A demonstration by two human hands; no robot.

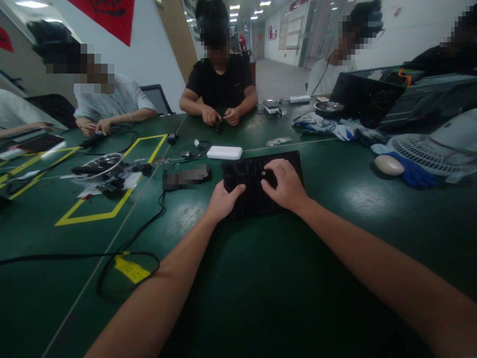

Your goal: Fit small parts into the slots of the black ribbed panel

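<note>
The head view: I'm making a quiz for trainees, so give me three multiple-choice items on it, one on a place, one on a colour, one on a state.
1. Where does the flat white rectangular box lie?
A. just beyond the black ribbed rectangular tray
B. on the white fan grille
C. inside the yellow tape outline

2. What colour is the table top?
A. grey
B. dark green
C. brown

3. How does the left hand meet the tray?
A. hovers clear above it
B. grips its left edge, thumb on top
C. lies flat on the table, apart

Answers: 1 A, the box sits on the table past the tray's far edge. 2 B, the bare surface is dark green. 3 B, the thumb rests on the tray, while the right hand presses on its top.
</note>
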